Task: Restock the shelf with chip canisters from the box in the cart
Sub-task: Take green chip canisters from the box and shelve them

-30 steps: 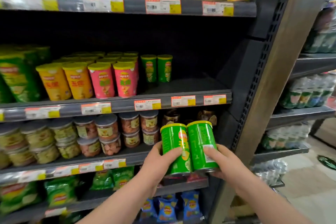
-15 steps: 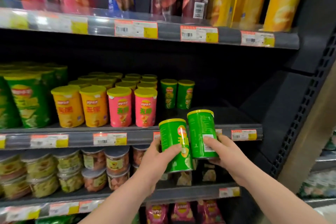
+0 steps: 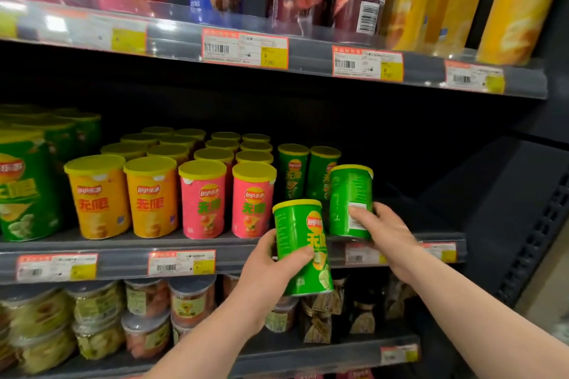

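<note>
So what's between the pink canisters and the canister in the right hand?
Head view: two green canisters stand on the shelf there, farther back; the canister in the left hand is lower, in front.

A retail shop is shown, of the supermarket or convenience-store kind. Dark metal shelving (image 3: 123,264) is stacked in tiers across the whole frame, and printed price labels (image 3: 244,48) with barcodes are clipped along every front rail. The same packaged snacks are lined up in repeated rows: tall chip tubes (image 3: 520,3) are ranged along the top, short yellow-lidded canisters (image 3: 151,200) are massed at centre left, clear lidded tubs (image 3: 147,298) are piled at lower left, and a perforated upright (image 3: 535,238) is seen at the right edge.
</note>
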The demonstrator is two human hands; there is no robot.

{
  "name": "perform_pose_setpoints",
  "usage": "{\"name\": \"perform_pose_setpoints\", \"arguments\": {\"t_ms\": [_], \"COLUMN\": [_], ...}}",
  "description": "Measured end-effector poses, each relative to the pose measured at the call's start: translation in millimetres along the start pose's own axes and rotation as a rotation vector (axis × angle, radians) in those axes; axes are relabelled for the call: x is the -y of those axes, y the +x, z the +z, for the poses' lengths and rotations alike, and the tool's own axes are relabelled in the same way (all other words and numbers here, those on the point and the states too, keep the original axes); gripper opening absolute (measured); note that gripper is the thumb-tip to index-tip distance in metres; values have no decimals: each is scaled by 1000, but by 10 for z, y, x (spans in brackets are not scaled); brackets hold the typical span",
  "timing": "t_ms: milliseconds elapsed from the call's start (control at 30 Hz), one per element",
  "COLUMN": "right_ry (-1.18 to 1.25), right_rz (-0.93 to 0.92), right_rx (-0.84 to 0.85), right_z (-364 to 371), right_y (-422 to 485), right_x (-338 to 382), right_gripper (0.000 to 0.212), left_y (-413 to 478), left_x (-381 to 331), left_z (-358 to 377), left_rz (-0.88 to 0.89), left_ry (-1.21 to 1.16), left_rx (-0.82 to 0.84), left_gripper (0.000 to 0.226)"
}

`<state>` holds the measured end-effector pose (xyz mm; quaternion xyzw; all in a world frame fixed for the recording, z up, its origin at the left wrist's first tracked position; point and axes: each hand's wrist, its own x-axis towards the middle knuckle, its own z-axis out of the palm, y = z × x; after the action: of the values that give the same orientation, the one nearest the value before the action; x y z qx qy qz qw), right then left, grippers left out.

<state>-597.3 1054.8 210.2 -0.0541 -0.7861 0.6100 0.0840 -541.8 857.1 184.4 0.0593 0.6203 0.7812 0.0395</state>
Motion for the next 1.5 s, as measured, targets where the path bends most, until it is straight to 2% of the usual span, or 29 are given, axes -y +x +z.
{"name": "perform_pose_setpoints", "arguments": {"t_ms": [133,367,500,667,733,833,933,1033,1133,1267,1400,1500], "right_ry": [-25,17,-106,-221,-245,-258,-248,-170,-274,-326,-315,-342], "right_rz": [-11,-88,-93,-146,-129,-99,-99,-82,-76,-94,-76,-92], "right_rx": [4,53,59,70,51,31,39,159,259,197,313,285], "right_z": [-12,-9,-3,57,92,133,142,66,-34,-29,-69,-112], "right_y": [198,565,708,859,930,1031,1119,1175,1210,1258,1266,1298], "right_x": [67,36,-20,-30,-25,-27,-48,-91,-161,-199,-184,-204], "right_gripper": [34,44,50,70,83,90,91,88,77,83,78,82], "left_y": [65,171,266,351,382,436,472,485,509,532,534,545], "left_x": [13,-72,-94,-140,-152,-150,-137,-129,-112,-124,-139,-128], "left_z": [38,162,231,315,345,375,389,404,406,424,430,427], "left_rz": [-1,30,67,111,129,149,150,150,154,149,152,150], "left_ry": [0,-11,5,-29,-6,35,52,74,100,91,91,82], "left_rx": [-52,-112,-152,-148,-163,-203,-217,-228,-239,-222,-212,-204], "left_gripper": [30,39,41,34,37,37,37,41,34,31,46,50]}}
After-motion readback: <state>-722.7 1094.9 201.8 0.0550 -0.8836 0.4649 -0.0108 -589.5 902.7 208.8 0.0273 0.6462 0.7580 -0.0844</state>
